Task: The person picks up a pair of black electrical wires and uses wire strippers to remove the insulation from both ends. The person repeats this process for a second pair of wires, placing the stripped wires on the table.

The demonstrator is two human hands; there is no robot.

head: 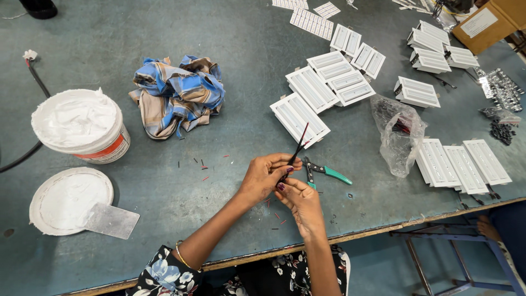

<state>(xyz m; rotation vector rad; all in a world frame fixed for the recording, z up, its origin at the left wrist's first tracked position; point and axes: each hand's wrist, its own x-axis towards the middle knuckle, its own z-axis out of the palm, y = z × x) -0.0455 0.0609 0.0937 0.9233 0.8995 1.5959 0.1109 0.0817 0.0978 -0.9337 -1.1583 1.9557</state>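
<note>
Teal-green worktable (164,33). Blue, tan and white striped cloth (176,96). White paste tub (82,127), orange band. Green-handled wire cutters (324,171). Red-and-black wires (298,147). White rectangular light housings (299,116).

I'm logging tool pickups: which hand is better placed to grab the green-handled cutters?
Probably the right hand: the cutters lie on the table just beside it, while the left hand sits farther off. Both pinch the wires.

Landmark: crumpled striped cloth (178,95) on the bench (230,33). Left of the cloth: open tub of white paste (81,127). Below the tub: its lid (68,199) with a metal scraper (111,221). Right of the cloth: white rectangular light housings (312,87). Farther right: clear plastic bag (399,136). Far upper right: cardboard box (490,19).
</note>
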